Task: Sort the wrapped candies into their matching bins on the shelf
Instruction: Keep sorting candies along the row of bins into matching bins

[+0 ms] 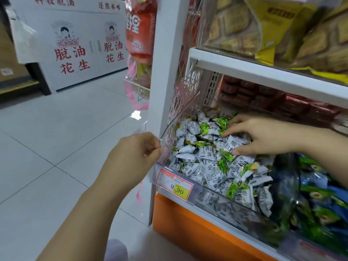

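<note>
Head view looks down at a clear bin on the lower level of the shelf. It is heaped with wrapped candies, most of them white with black characters and some with green parts. The left hand pinches the front edge of the clear side wall of this bin, thumb and forefinger together on the plastic. The right hand lies on top of the heap with the fingers spread and bent. One white candy sits between its thumb and forefinger, but I cannot tell if it is already pinched or only touched. I judge that these pieces are small and very light, and that their film is smooth, so one can slip out and the heap will shift under any push. The sealed ends of a wrapper look to me the best place to take hold, with two fingertips and not the whole palm. A gentle squeeze should do no harm. The neighbouring bin on the right, just beside the first, holds green and blue wrappers, blurred here. A price label is fixed on the front wall.
</note>
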Available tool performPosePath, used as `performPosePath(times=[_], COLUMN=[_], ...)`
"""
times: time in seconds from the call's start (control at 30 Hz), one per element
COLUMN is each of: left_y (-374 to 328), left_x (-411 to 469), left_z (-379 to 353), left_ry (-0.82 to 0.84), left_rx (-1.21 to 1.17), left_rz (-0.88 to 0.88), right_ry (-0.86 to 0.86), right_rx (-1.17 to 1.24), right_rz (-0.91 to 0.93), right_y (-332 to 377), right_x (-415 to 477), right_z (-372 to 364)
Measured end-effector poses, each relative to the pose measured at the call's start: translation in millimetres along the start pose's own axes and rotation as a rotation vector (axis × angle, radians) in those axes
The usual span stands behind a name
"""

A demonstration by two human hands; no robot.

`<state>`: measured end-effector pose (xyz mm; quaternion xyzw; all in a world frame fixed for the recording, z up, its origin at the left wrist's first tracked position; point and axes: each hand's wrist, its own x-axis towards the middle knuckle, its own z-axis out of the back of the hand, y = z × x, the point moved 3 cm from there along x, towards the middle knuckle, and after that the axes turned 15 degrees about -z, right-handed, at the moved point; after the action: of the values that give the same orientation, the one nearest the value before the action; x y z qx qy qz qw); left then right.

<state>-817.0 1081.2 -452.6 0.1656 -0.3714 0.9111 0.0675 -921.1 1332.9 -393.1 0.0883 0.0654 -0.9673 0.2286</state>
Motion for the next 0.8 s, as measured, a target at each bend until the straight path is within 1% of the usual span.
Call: performPosePath(times=[0.07, 0.13, 0.17, 0.23, 0.27, 0.33, 0.4, 0.5, 0.6, 0.7, 0.8], left_y=[-0.7, -1.1, -1.3, -1.8, -2.0, -2.1, -2.2, -2.4, -3.2, -2.7, -1.5], left_x=[1.1, 2.0, 2.6, 3.1, 3.1, 2.6, 2.0, 2.2, 2.5, 1.6, 1.0], left_z=[0.3, -0.1, -0.5, -1.2, -1.4, -1.3, -1.1, -1.0, -1.4, -1.1, -1.1], left_ry=[-0.004, -0.003, -0.003, -0.006, -0.009, -0.011, -0.008, -0.001, 0.011, 0.0, 0.001], left_rx=[0.012, 0.024, 0.026, 0.03, 0.032, 0.035, 0.035, 0.03, 0.04, 0.025, 0.012], left_rz=[-0.002, 0.001, 0.006, 0.01, 0.01, 0.008, 0.004, 0.0, -0.004, 0.007, 0.011], right_ry=[-0.062, -0.142, -0.133, 0.019, 0.11, 0.228, 0.27, 0.244, 0.229, 0.208, 0.211], right_rx=[-0.019, -0.009, 0.017, 0.027, -0.023, -0.162, -0.217, -0.316, -0.407, -0.417, -0.373], right_rz=[0.039, 0.16, 0.239, 0.348, 0.369, 0.371, 0.372, 0.366, 0.314, 0.302, 0.295], right_y=[14.3, 41.2, 56.4, 82.9, 92.0, 98.0, 94.8, 90.7, 89.0, 89.0, 84.0], right_x=[-3.7, -4.7, -3.0, 7.2, 14.7, 29.4, 37.5, 37.9, 33.0, 32.8, 30.6], right_z=[3.7, 7.3, 6.2, -7.3, -16.8, -30.2, -32.8, -34.8, -39.3, -36.7, -27.2])
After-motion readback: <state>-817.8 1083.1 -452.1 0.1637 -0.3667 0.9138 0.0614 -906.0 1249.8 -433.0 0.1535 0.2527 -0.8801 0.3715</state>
